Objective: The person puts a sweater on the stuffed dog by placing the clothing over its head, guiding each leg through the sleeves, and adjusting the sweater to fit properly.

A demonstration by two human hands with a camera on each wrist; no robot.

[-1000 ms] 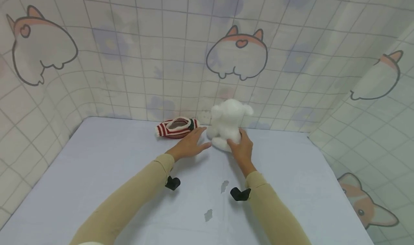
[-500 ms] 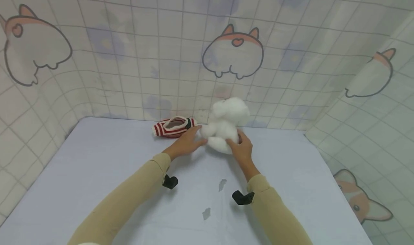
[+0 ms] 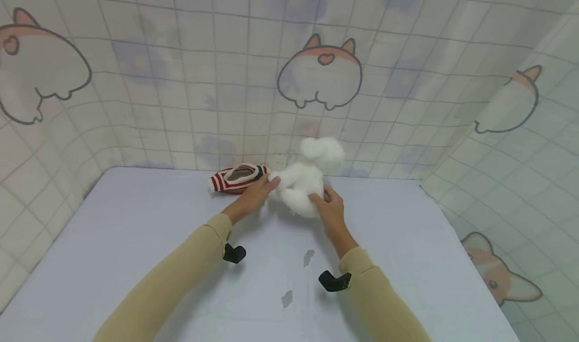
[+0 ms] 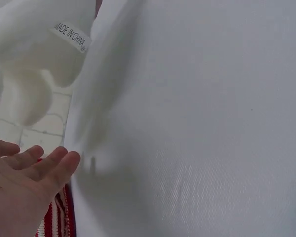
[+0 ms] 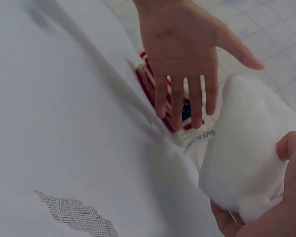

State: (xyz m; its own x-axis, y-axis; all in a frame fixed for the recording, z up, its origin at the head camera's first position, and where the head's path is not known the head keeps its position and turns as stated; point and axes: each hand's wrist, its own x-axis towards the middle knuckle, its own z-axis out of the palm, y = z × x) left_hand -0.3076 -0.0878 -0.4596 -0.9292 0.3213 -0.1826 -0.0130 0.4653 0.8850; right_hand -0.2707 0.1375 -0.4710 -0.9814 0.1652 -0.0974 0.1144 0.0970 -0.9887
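Right hand [image 3: 329, 209] grips the white plush toy [image 3: 307, 179] at frame centre.
Left hand [image 3: 253, 195], fingers straight, reaches beside it, over the striped toy sweater [image 3: 235, 179].

A plain white plush toy [image 3: 307, 179] is showing a white tag with dark print. Left of the toy, a small garment [image 3: 235, 179] is showing red and white stripes, perhaps with a dark green trim. The table [image 3: 135, 231] under the toy is looking pale lavender.
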